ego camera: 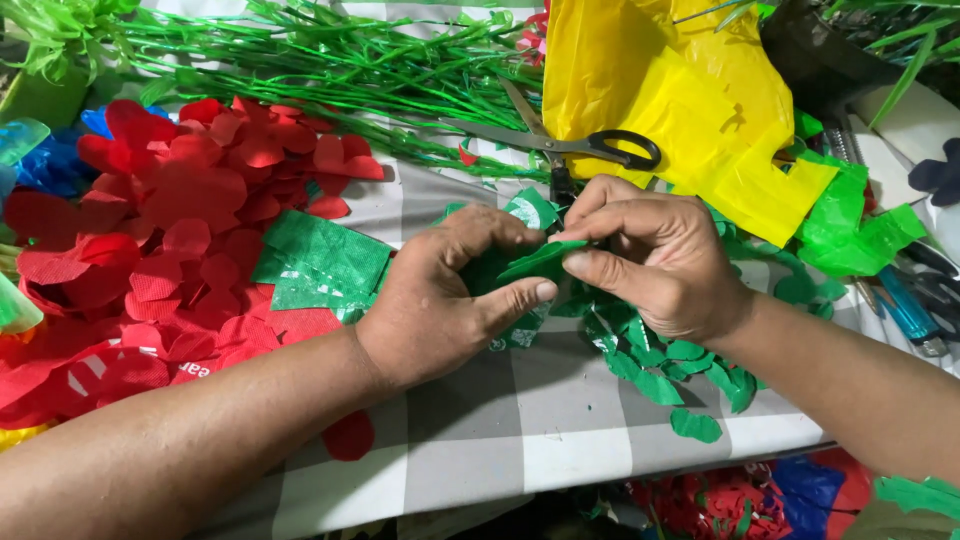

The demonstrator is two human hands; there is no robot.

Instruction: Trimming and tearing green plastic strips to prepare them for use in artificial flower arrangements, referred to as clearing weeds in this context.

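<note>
My left hand (450, 300) and my right hand (655, 260) meet at the middle of a grey-and-white checked table (530, 430). Both pinch a small green leaf-shaped plastic cutout (540, 260) between thumb and fingers. The left hand also cups more green pieces, mostly hidden by its fingers. Loose green leaf cutouts (660, 375) lie under and in front of the right hand. A folded green plastic sheet (325, 262) lies just left of my left hand.
A heap of red petal cutouts (170, 220) covers the left side. Green plastic stems (330, 70) lie across the back. Black-handled scissors (590, 145) rest beside a yellow plastic bag (670, 100). Green scraps (850, 220) and a blue tool (905, 310) sit at right.
</note>
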